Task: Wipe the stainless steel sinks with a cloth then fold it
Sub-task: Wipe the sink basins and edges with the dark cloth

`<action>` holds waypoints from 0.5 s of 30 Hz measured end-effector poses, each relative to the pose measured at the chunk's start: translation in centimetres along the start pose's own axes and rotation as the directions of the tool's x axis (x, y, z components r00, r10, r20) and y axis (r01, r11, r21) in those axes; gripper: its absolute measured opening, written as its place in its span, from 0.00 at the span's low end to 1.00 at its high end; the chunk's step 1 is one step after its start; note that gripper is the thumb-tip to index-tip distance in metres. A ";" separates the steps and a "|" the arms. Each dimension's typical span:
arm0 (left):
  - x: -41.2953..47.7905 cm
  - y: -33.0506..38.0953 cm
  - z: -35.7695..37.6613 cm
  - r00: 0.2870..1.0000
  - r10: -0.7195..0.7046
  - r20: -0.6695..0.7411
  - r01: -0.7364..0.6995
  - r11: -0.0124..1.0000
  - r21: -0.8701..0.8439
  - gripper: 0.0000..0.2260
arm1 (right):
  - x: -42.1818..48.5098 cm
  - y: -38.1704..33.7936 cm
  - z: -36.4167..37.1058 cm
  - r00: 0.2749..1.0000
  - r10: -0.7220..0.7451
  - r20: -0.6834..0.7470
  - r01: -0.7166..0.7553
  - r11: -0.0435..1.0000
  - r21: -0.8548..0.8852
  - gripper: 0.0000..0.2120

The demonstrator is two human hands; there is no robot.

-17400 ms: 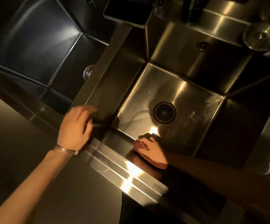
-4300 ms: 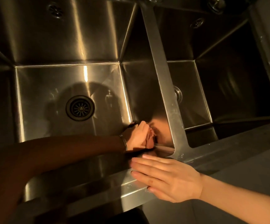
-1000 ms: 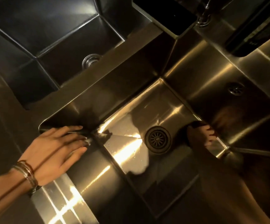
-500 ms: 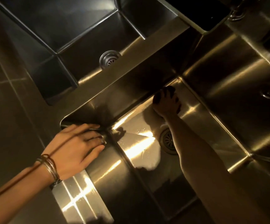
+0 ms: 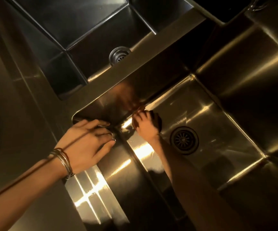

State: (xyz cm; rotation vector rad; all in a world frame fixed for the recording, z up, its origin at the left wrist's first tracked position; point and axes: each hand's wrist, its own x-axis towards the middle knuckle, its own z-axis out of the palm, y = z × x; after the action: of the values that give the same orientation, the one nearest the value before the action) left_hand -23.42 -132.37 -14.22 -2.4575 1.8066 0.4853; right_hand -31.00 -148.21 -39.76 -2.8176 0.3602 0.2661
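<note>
My right hand [image 5: 145, 125] was down inside the sink [image 5: 214, 117], fingers curled over a bunched dark cloth [image 5: 157, 120]. It pressed the cloth onto the floor where the floor met the left wall, close to the front corner. Most of the cloth was hidden under the hand, and I could not make out its full shape. The wall just beyond showed a blurred reflection of the hand. My right forearm rose from the bottom edge in shadow, crossing the front wall and covering part of the floor. The drain [image 5: 184, 140] sat just to the right of that wrist, uncovered.

My left hand [image 5: 88, 142] lay flat on the rim [image 5: 93, 194] at the sink's front left corner. Its fingers were straight and together, tips reaching the edge, grasping nothing. Thin bangles [image 5: 63, 161] circled that wrist. The two hands were near each other but not touching.

Beyond a steel divider [image 5: 135, 70] lay the far sink [image 5: 93, 22], dark, its own drain [image 5: 119, 55] partly hidden by the divider.
</note>
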 end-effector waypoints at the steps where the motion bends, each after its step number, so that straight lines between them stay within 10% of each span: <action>1: 0.0 0.0 -0.1 1.000 0.001 0.003 -0.001 1.000 -0.004 0.27 | -0.9 -0.8 0.4 0.988 -0.153 -0.004 0.153 0.987 -0.047 0.21; 5: 0.2 0.2 -0.4 1.000 0.019 -0.013 -0.019 1.000 0.004 0.28 | -5.1 1.8 2.2 0.796 -0.598 -0.094 0.582 0.799 -0.152 0.10; 8: 0.2 0.2 -0.3 0.999 0.016 -0.039 -0.015 1.000 0.019 0.24 | -5.0 4.4 2.5 0.891 -0.418 0.175 0.425 0.905 0.001 0.10; 15: 0.1 -0.1 0.3 0.998 0.036 -0.060 -0.034 0.999 0.036 0.23 | -1.4 -3.7 0.2 0.993 -0.110 -0.040 0.109 0.994 -0.024 0.18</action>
State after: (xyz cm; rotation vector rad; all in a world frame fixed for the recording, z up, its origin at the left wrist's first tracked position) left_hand -23.36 -132.34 -14.52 -2.4474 1.8670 0.3814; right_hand -31.36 -144.45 -38.72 -2.8560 0.2117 0.1893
